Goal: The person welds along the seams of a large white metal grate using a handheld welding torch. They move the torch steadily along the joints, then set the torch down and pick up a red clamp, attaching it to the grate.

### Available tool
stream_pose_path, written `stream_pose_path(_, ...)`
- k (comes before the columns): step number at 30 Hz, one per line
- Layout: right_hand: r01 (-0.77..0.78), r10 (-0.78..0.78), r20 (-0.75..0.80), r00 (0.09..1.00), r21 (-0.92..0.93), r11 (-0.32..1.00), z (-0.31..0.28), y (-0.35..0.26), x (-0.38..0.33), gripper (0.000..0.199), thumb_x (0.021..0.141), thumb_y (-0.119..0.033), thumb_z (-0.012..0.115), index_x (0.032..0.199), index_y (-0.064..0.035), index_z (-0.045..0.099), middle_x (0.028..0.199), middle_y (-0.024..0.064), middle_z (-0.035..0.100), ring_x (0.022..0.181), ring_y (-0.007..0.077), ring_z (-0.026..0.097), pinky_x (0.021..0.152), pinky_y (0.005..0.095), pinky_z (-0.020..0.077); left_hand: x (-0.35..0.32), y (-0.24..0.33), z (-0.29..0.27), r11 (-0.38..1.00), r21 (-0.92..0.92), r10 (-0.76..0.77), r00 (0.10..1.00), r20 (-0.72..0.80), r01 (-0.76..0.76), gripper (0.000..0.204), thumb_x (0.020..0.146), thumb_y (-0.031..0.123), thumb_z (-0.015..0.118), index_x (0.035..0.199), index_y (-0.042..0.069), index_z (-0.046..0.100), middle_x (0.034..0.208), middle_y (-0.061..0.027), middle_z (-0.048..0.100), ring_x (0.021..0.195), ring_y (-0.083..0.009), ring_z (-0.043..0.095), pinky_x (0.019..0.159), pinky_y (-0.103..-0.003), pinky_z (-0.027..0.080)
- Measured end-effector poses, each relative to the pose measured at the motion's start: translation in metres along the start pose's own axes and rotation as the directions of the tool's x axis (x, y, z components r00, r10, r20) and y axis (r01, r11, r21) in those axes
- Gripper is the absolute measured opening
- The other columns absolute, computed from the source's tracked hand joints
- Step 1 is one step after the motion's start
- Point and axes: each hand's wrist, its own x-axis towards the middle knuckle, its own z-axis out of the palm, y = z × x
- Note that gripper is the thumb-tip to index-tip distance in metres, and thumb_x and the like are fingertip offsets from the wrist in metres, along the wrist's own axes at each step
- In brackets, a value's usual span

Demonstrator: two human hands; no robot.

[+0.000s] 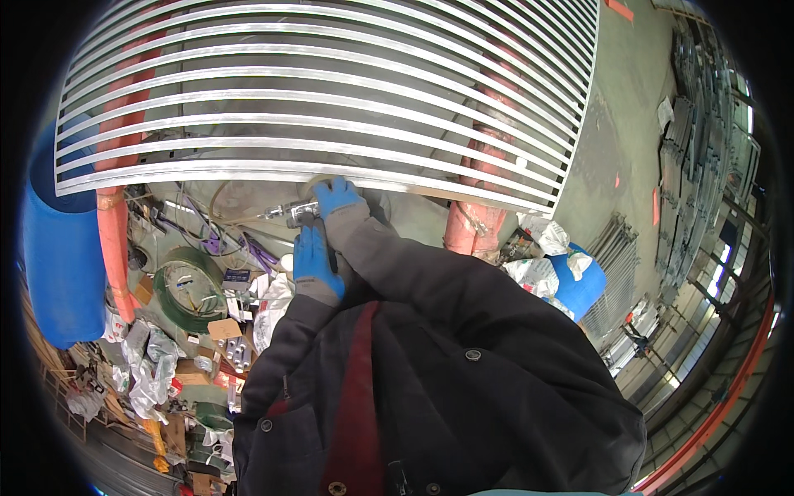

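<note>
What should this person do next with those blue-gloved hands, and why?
Perhaps close the left hand around the silver tool: its fingers look fairly straight beside it, while the right hand is close by, near the slatted panel.

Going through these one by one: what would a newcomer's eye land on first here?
Probably the slatted metal panel spanning the top. Next, the blue-gloved left hand and right hand, close to a silvery tool by its near edge. A blue barrel stands out far left.
</note>
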Motion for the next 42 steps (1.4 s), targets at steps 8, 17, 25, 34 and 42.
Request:
stream_pose_path(8, -0.034, 0.036, -0.054, 0.998, 0.04, 0.999, 0.005, 0.011, -0.004, 0.044, 0.087, -0.022, 0.074, 0.127, -0.0156, 0.059, 0.124, 0.0161, 0.053, 0.116, 0.0368, 0.059, 0.094, 0.0467, 0.0558, 0.0, 0.0, 0.005, 0.999, 0.046, 0.0, 0.995, 0.102, -0.004, 0.082, 0.089, 0.024, 0.063, 0.156, -0.009, 0.029, 0.159, -0.0349, 0.032, 0.145, -0.053, 0.034, 0.122, -0.055, 0.028)
stream_pose_path(17, -0.166, 0.177, -0.151, 0.973, 0.086, 0.982, -0.002, 0.115, -0.054, 0.034, 0.088, -0.019, 0.07, 0.12, -0.0136, 0.061, 0.122, 0.018, 0.056, 0.115, 0.0381, 0.06, 0.094, 0.0488, 0.0548, 0.009, 0.056, 0.071, 0.987, 0.049, 0.136, 0.955, 0.263, -0.154, 0.075, 0.089, 0.026, 0.064, 0.148, -0.012, 0.04, 0.15, -0.0379, 0.041, 0.142, -0.0506, 0.04, 0.122, -0.055, 0.027)
stream_pose_path(25, -0.158, 0.193, -0.315, 0.929, 0.131, 0.979, -0.002, 0.212, -0.104, 0.038, 0.082, -0.019, 0.073, 0.117, -0.0113, 0.06, 0.115, 0.0207, 0.056, 0.111, 0.0375, 0.059, 0.089, 0.048, 0.0524, 0.015, 0.124, 0.123, 0.962, -0.01, 0.266, 0.927, 0.264, -0.273, 0.072, 0.093, 0.035, 0.064, 0.148, -0.008, 0.043, 0.147, -0.0347, 0.047, 0.139, -0.0484, 0.044, 0.121, -0.055, 0.03)
stream_pose_path(34, -0.18, 0.172, -0.16, 0.972, -0.032, 0.983, -0.015, 0.206, -0.098, 0.039, 0.083, -0.022, 0.073, 0.12, -0.0121, 0.061, 0.12, 0.0182, 0.059, 0.109, 0.0368, 0.062, 0.09, 0.0473, 0.0535, 0.007, 0.134, 0.127, 0.972, 0.07, 0.212, 0.963, 0.169, -0.226, 0.071, 0.091, 0.028, 0.064, 0.149, -0.006, 0.043, 0.148, -0.034, 0.047, 0.138, -0.0491, 0.045, 0.12, -0.055, 0.032)
stream_pose_path(42, -0.066, 0.062, -0.244, 0.968, -0.006, 0.998, -0.007, 0.144, -0.073, 0.029, 0.088, -0.019, 0.069, 0.116, -0.0143, 0.064, 0.109, 0.0141, 0.061, 0.102, 0.0325, 0.066, 0.086, 0.0463, 0.0548, -0.002, 0.094, 0.101, 0.99, 0.03, 0.137, 0.989, 0.06, -0.139, 0.077, 0.09, 0.024, 0.062, 0.156, -0.005, 0.034, 0.155, -0.0329, 0.041, 0.144, -0.0489, 0.039, 0.121, -0.055, 0.028)
